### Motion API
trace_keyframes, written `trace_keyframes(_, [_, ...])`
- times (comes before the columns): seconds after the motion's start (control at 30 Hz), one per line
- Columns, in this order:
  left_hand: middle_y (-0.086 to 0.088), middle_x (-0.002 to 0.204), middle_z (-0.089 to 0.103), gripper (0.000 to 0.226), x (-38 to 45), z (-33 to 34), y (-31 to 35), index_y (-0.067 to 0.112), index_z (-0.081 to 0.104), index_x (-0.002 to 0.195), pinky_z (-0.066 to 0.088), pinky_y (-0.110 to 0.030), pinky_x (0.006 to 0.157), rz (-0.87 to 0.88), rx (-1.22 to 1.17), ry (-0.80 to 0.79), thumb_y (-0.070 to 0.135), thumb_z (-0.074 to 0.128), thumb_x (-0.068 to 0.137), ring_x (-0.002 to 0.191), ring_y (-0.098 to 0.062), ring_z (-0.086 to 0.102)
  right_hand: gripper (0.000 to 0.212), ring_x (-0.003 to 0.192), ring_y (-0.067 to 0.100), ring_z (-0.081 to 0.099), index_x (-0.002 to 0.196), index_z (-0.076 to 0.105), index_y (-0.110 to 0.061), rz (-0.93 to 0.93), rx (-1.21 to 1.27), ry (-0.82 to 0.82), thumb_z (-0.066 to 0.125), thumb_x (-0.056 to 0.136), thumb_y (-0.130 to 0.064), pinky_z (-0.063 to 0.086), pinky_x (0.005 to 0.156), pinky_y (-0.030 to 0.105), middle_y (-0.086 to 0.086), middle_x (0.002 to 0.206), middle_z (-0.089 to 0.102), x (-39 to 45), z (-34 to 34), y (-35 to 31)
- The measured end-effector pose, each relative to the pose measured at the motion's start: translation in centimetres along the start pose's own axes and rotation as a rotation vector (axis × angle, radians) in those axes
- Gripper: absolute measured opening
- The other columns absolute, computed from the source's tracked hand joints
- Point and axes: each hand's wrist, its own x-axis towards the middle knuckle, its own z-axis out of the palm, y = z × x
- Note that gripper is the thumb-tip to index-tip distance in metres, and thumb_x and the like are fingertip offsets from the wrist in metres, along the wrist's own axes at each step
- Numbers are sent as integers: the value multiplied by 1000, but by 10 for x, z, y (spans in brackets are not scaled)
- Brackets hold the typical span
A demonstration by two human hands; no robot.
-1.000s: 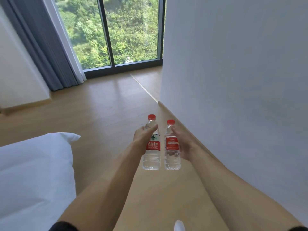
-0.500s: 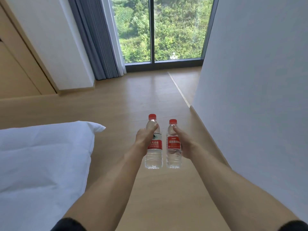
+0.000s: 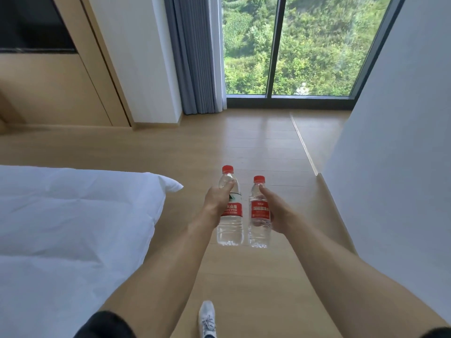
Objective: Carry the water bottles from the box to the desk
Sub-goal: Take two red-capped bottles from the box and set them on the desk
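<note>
Light wooden flooring (image 3: 256,147) fills the middle of the head view, running up to a tall window (image 3: 305,45) with dark frames and green trees beyond it. Grey curtains (image 3: 192,57) hang at the window's left edge, and a pale wall (image 3: 395,142) rises along the right side. At the left we see a bed with white bedding (image 3: 73,228), its corner pointing toward the middle of the floor. Wooden panelling (image 3: 48,89) with a dark recess above it stands at the far left.

We hold both bare arms stretched forward over the floor. Our left hand (image 3: 217,201) is wrapped around the left water bottle (image 3: 230,215), the thumb lying across its shoulder just below the red cap. Our right hand (image 3: 275,211) grasps the right water bottle (image 3: 260,215), the thumb resting near its neck. Both bottles are clear, upright, red-capped and red-labelled, held side by side in the air, close together; we cannot tell whether they touch. The left one stands a little taller.

At the bottom edge a white laced shoe (image 3: 207,318) shows on the floor between our arms, and dark sleeves (image 3: 105,325) edge the corners.
</note>
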Motion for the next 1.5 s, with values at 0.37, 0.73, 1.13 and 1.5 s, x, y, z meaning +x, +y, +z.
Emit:
trace_keyframes(0.37, [-22,104,73,48,163,-39,66,-2,68,112,59,-51,88,-3,-84,32,42,68,93,94,-39,73,57,62,24,67,119,54,-5,24,-121,48,52,98,-58,56,70,40,11,74,67,144,49,-102])
trace_keyframes(0.73, [-22,96,75,37,297,-94,111,3,70,97,60,-51,80,-17,-114,24,38,75,87,82,-37,74,48,62,21,67,119,55,-8,9,-110,-40,49,101,-52,55,66,37,8,72,69,262,114,-174])
trace_keyframes(1.13, [-26,106,72,40,432,-130,136,1,71,99,58,-56,89,-62,-140,266,38,74,87,97,-43,72,47,62,22,63,103,55,-8,108,-152,-143,51,99,-54,53,67,37,9,72,64,436,151,-227])
trace_keyframes(1.5, [-26,103,73,71,567,-129,212,-2,70,100,58,-59,88,-104,-271,446,56,72,61,93,-43,73,42,54,20,59,95,59,-10,161,-174,-242,57,95,-52,52,63,34,7,67,60,604,167,-337])
